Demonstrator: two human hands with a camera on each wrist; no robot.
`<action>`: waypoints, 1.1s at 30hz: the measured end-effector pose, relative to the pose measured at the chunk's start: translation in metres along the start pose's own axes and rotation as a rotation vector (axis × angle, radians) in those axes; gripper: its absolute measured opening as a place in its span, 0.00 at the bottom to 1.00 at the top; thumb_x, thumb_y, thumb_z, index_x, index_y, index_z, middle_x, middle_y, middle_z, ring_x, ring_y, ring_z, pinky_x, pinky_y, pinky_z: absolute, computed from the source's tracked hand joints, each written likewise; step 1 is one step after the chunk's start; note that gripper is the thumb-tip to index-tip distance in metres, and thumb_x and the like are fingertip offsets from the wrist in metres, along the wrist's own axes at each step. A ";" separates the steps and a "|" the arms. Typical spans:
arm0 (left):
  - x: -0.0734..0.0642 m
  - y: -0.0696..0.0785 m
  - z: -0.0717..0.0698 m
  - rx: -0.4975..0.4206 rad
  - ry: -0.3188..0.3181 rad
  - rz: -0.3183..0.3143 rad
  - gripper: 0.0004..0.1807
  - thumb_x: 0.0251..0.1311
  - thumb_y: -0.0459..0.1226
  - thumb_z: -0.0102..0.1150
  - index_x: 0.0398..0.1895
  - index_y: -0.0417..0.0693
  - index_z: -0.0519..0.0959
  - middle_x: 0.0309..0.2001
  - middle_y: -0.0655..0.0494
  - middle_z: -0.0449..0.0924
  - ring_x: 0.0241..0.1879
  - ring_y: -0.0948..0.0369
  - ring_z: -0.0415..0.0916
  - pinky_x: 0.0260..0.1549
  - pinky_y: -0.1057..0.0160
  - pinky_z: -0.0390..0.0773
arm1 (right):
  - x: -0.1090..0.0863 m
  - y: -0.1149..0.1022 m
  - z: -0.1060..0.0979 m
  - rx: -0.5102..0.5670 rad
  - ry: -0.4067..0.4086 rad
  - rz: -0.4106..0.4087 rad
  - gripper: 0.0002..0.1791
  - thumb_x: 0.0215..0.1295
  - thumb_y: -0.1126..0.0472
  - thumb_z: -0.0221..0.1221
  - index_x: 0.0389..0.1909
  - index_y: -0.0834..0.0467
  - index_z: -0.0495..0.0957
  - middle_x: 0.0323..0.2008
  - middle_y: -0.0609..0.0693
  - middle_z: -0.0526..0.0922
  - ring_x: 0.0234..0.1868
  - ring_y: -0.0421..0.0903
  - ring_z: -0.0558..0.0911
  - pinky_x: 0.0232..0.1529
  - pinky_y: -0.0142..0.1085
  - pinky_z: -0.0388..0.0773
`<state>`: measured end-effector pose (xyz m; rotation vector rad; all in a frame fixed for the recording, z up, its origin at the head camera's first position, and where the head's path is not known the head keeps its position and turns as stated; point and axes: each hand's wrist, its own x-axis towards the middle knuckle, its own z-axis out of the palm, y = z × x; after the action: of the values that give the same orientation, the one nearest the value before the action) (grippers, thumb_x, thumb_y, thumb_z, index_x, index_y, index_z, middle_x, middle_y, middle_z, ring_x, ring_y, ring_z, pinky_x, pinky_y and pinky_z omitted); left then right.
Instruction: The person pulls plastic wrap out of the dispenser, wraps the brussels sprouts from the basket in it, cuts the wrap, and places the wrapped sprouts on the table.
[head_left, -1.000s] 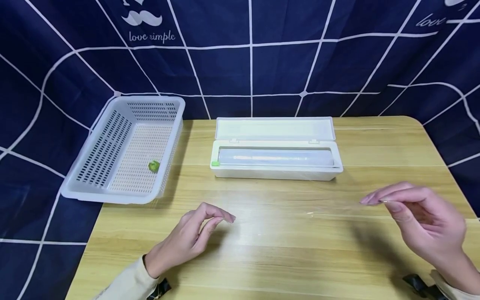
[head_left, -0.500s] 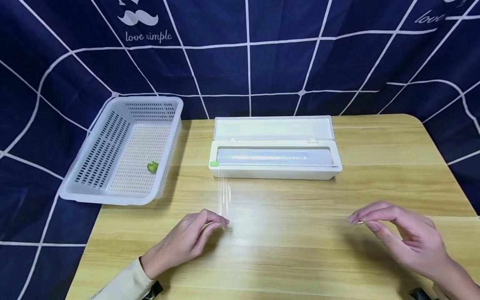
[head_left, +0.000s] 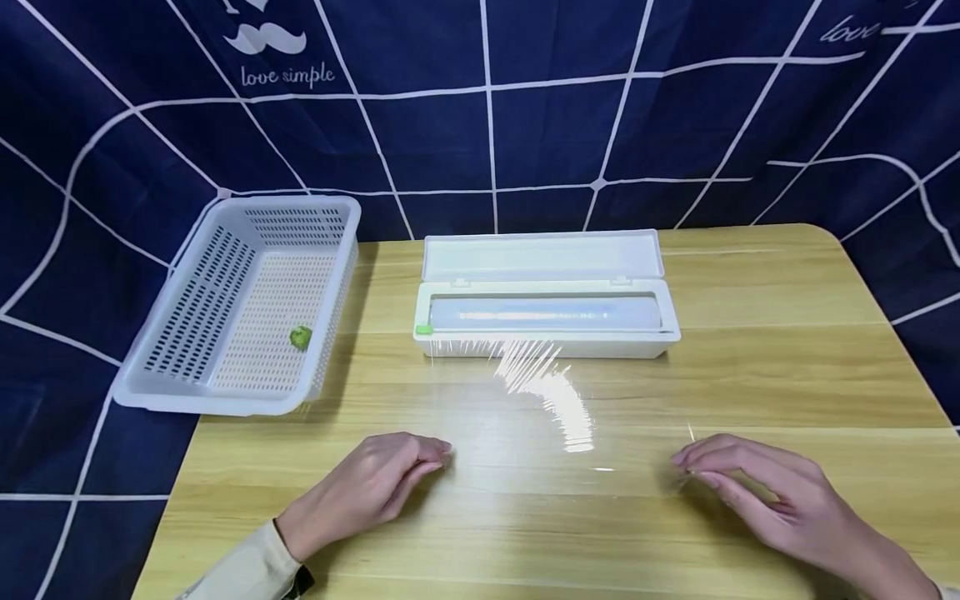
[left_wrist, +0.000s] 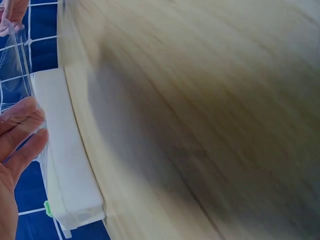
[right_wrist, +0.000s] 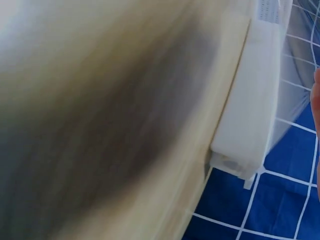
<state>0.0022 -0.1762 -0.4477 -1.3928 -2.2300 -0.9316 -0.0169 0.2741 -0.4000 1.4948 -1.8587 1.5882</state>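
Note:
A sheet of clear plastic wrap [head_left: 558,400] stretches from the white dispenser box [head_left: 555,344] toward me, showing mainly by its bright glare. My left hand [head_left: 367,479] pinches its left corner between thumb and fingers; in the left wrist view the film [left_wrist: 20,60] runs from that hand to the other. My right hand [head_left: 772,492] pinches the right corner, over the table. Inside the box, whose lid [head_left: 540,255] stands open at the back, lies the roll of wrap [head_left: 543,314]. A green slider [head_left: 424,330] sits at the box's left front edge.
At the left stands a white perforated basket [head_left: 217,403] with a small green round item [head_left: 301,337] in it. The wooden table [head_left: 780,333] ends at a dark blue curtain [head_left: 420,142] with white lines behind and beside it.
My right hand has moved left and toward me, lower in the view. The left hand has shifted slightly left and down. Glare on the plastic wrap has spread between the box and my hands.

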 end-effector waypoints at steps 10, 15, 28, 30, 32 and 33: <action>-0.006 0.001 0.003 0.169 -0.151 0.102 0.12 0.88 0.33 0.45 0.47 0.40 0.79 0.50 0.50 0.83 0.47 0.59 0.84 0.53 0.67 0.84 | -0.021 0.008 -0.006 -0.041 -0.086 0.018 0.10 0.82 0.70 0.59 0.45 0.75 0.85 0.49 0.64 0.89 0.60 0.51 0.87 0.67 0.31 0.76; -0.016 0.002 0.002 0.284 -0.326 0.131 0.19 0.89 0.30 0.33 0.50 0.42 0.79 0.52 0.52 0.82 0.57 0.56 0.81 0.68 0.62 0.75 | -0.033 0.005 -0.009 -0.159 -0.177 0.063 0.13 0.84 0.64 0.60 0.49 0.69 0.88 0.53 0.61 0.89 0.62 0.49 0.85 0.70 0.30 0.71; -0.025 -0.004 0.006 0.461 -0.436 0.233 0.27 0.87 0.25 0.25 0.50 0.43 0.82 0.54 0.50 0.83 0.58 0.55 0.79 0.60 0.58 0.80 | -0.068 0.018 -0.022 -0.383 -0.371 0.246 0.17 0.85 0.48 0.58 0.58 0.50 0.91 0.59 0.48 0.89 0.64 0.42 0.83 0.71 0.25 0.65; -0.024 -0.005 0.007 0.480 -0.448 0.247 0.28 0.87 0.25 0.24 0.48 0.44 0.83 0.52 0.51 0.83 0.57 0.56 0.79 0.59 0.59 0.80 | -0.071 0.020 -0.022 -0.395 -0.373 0.259 0.16 0.83 0.48 0.60 0.57 0.49 0.91 0.58 0.48 0.89 0.63 0.42 0.84 0.71 0.25 0.65; -0.024 -0.006 0.007 0.485 -0.446 0.261 0.28 0.86 0.25 0.25 0.47 0.44 0.83 0.50 0.53 0.82 0.55 0.56 0.79 0.57 0.60 0.80 | -0.072 0.022 -0.022 -0.414 -0.380 0.281 0.16 0.84 0.47 0.59 0.57 0.47 0.91 0.58 0.46 0.89 0.62 0.41 0.84 0.71 0.23 0.64; -0.024 -0.006 0.007 0.479 -0.447 0.262 0.28 0.86 0.25 0.26 0.46 0.45 0.84 0.49 0.53 0.82 0.54 0.57 0.79 0.55 0.60 0.79 | -0.072 0.022 -0.022 -0.428 -0.383 0.287 0.17 0.85 0.46 0.58 0.57 0.46 0.92 0.58 0.44 0.89 0.61 0.41 0.85 0.70 0.23 0.64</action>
<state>0.0078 -0.1888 -0.4694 -1.7042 -2.2734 0.0178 -0.0127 0.3268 -0.4585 1.4526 -2.5228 0.9424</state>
